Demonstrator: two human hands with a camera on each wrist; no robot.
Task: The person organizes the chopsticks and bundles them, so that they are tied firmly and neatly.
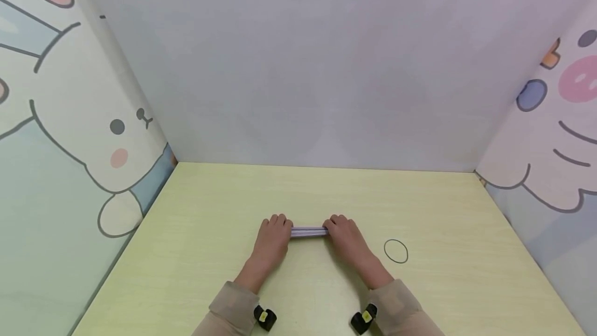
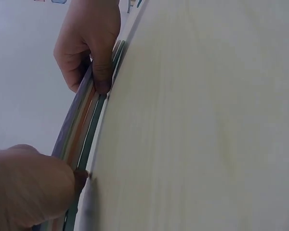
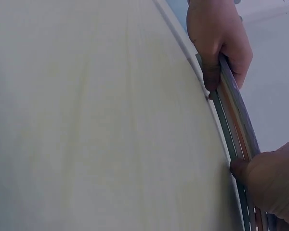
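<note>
Near the middle of the table, a bundle of long, thin coloured pieces lies crosswise between my hands. Its layered edges, purple, orange, grey and dark green, show in the left wrist view and the right wrist view; whether they are sticks or thin sheets I cannot tell. My left hand grips the left end, thumb on the near side, fingers over the far side. My right hand holds the right end the same way. The palms hide both ends in the head view.
A thin dark loop, like a rubber band, lies flat on the pale wooden table, right of my right hand. A plain grey wall rises behind the table. Side panels with cartoon animals stand left and right.
</note>
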